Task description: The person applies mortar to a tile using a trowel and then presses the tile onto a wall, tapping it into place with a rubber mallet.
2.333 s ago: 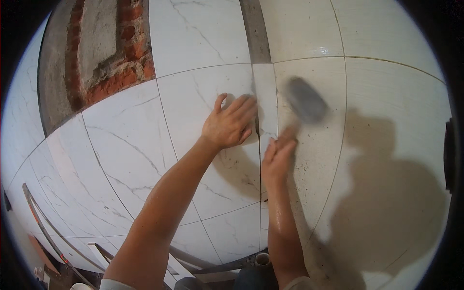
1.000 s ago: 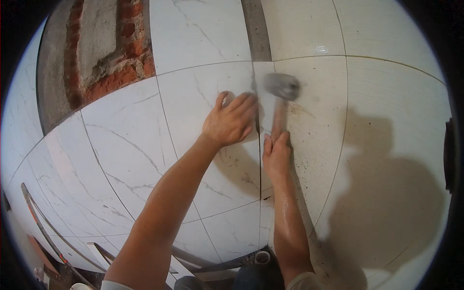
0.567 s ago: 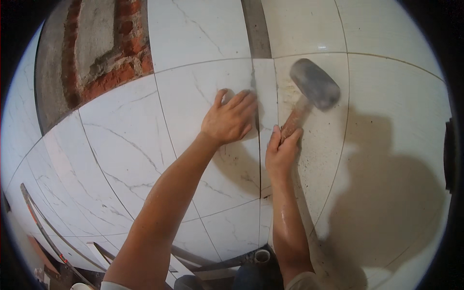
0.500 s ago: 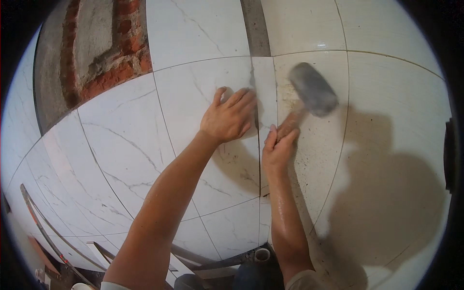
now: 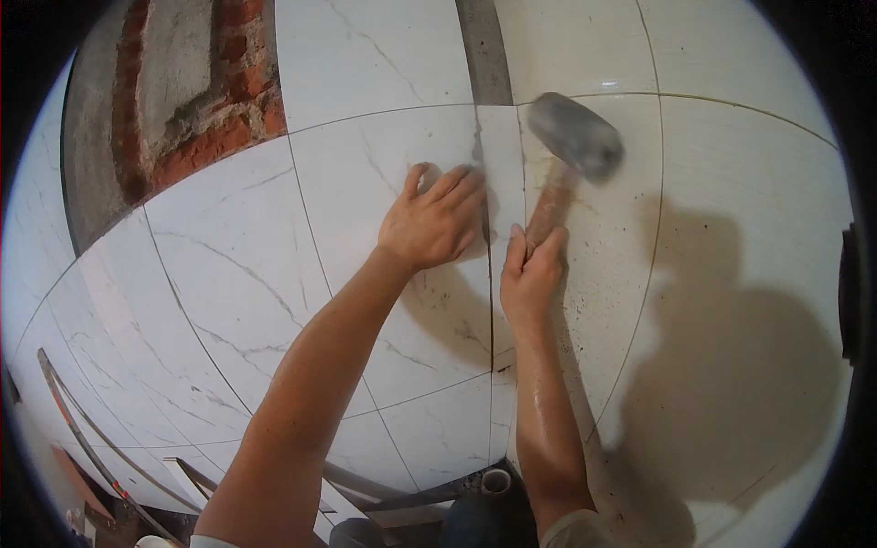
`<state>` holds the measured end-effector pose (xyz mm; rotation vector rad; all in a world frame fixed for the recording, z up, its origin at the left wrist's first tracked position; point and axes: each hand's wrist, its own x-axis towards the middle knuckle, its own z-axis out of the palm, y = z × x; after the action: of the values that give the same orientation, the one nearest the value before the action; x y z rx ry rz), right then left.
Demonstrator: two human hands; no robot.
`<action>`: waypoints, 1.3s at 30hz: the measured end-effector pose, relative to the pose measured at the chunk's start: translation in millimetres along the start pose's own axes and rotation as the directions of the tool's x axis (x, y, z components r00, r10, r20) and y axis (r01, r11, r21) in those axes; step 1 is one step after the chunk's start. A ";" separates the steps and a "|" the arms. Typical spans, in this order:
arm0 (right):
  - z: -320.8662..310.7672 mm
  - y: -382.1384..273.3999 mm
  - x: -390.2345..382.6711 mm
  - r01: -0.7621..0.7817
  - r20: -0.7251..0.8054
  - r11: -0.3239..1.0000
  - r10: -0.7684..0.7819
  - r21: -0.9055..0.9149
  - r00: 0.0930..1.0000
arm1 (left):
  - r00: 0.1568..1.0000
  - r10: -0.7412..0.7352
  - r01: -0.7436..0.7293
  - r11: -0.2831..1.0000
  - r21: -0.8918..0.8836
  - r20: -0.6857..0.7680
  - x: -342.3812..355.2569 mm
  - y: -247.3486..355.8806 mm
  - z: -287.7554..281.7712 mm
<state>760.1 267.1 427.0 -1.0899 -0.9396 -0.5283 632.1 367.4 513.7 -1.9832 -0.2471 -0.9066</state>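
A: What does the person's right hand (image 5: 533, 279) have in its grip?

B: A dark grey, barrel-headed mallet (image 5: 577, 139), held by its reddish-brown, wood-coloured handle (image 5: 548, 212). The fingers are closed around the handle's lower part, and the thumb lies along its left side.

A: And where does the mallet's head sit relative to that grip?

B: Above it and slightly to the right, at the far end of the handle, which slants up from the fist. The head is blurred, in front of the upper left corner of a tall, cream-coloured tile (image 5: 607, 260); whether it touches that tile cannot be told.

A: Where is the left hand (image 5: 433, 219)?

B: On a large, white, grey-veined tile (image 5: 443, 320), at the upper half of its right edge. Its grip is loosely spread, the fingers bent and a little apart, with nothing seen in it. The fingertips come right up to a narrow, upright white strip of tile (image 5: 502, 173).

A: So that strip stands between the two tiles?

B: Yes, with a dark gap along its left edge below the left hand. Above its top edge runs a rough, bare grey band (image 5: 485, 55).

A: Anything farther left?

B: A patch of red brick and grey mortar (image 5: 174, 100), beyond the large tile's upper left corner.
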 end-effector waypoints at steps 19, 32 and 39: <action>3.1 18.1 -0.4 0.051 -0.096 0.996 -0.057 -0.067 0.994 | 1.000 -0.005 0.005 1.000 0.024 0.007 3.9 1.5 3.5; 3.3 32.3 -7.4 -0.035 0.165 0.982 0.066 -0.184 0.984 | 1.000 0.004 -0.005 1.000 0.023 0.022 -2.0 3.9 3.2; -57.4 59.8 -82.3 -0.069 0.101 0.998 0.069 0.005 0.993 | 0.998 0.018 -0.015 0.999 0.046 -0.052 1.4 2.3 12.4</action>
<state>784.3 232.3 318.1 -1.1460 -0.9873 -0.4155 640.4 375.9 509.3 -1.9138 -0.2193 -0.9334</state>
